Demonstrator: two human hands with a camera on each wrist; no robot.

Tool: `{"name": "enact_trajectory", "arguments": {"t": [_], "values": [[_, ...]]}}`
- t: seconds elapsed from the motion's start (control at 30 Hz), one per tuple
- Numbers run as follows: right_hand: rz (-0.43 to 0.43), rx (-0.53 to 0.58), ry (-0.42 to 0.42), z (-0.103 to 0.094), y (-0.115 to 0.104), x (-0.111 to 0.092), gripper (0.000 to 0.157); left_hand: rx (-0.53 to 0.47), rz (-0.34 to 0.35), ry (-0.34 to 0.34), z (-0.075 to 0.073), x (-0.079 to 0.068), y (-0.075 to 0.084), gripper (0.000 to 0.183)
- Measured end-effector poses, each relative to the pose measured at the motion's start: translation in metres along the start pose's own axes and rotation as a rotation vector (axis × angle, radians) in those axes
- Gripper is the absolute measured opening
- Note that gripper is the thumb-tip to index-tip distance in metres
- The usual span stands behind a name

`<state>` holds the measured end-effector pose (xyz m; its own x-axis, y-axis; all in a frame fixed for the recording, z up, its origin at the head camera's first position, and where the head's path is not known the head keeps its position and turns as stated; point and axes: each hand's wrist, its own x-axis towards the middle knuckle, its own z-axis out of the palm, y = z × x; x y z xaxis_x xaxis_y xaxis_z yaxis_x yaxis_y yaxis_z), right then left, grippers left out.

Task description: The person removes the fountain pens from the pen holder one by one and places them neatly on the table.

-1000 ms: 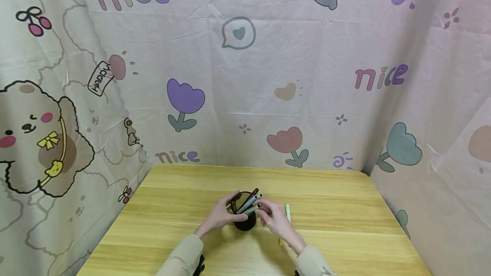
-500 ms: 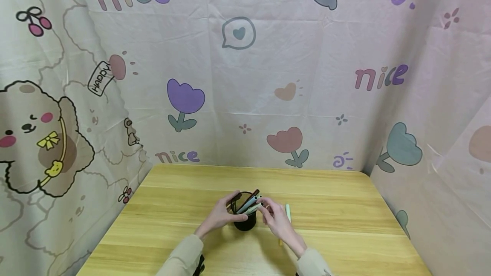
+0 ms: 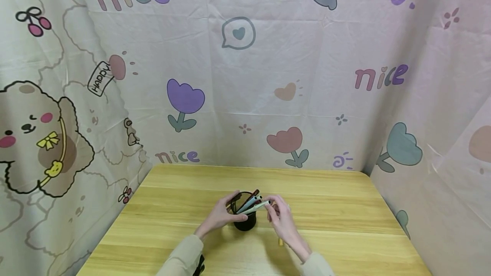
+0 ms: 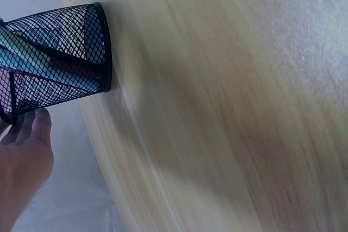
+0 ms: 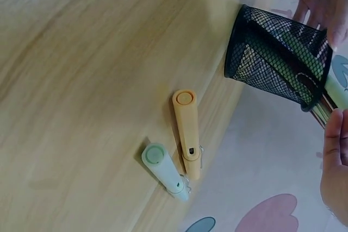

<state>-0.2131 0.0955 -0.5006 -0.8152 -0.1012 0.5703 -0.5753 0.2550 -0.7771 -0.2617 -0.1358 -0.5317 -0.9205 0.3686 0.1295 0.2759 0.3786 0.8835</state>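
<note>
A black mesh pen holder (image 3: 244,224) stands on the table with several pens leaning in it. My left hand (image 3: 221,212) grips it near the rim, thumb on the near side and fingers behind. With thumb and fingertips, my right hand (image 3: 283,219) pinches the end of a pale green pen (image 3: 258,207), whose lower part is still inside the holder. A blue pen (image 3: 247,204) and a dark red one (image 3: 255,192) lean beside it. In the left wrist view, pens show through the mesh of the holder (image 4: 65,52).
On the wooden table (image 3: 184,182), a yellow highlighter (image 5: 186,123) and a mint green highlighter (image 5: 163,169) lie side by side, right of the holder. In the head view, my right hand hides most of them. A patterned cloth (image 3: 245,76) hangs behind and along both sides.
My right hand has moved right and slightly up, drawing the pale green pen further out of the holder. The left hand and the holder have stayed in place.
</note>
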Motion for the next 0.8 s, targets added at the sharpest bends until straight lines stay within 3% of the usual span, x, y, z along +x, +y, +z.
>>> {"name": "enact_trajectory", "arguments": {"t": [0.17, 0.3, 0.43, 0.8], "values": [[0.079, 0.037, 0.041, -0.001, 0.015, -0.003, 0.015, 0.005, -0.003, -0.001, 0.000, 0.000, -0.001, 0.097], [0.124, 0.121, 0.046, -0.006, 0.017, -0.003, 0.013, 0.008, -0.012, -0.001, -0.001, 0.000, -0.001, 0.097], [0.163, 0.204, 0.038, -0.011, 0.016, -0.003, 0.021, 0.013, -0.017, -0.001, -0.001, 0.000, 0.000, 0.098], [0.162, 0.426, 0.032, -0.027, 0.022, -0.001, 0.031, 0.008, -0.017, -0.004, -0.001, -0.001, 0.001, 0.098]]}}
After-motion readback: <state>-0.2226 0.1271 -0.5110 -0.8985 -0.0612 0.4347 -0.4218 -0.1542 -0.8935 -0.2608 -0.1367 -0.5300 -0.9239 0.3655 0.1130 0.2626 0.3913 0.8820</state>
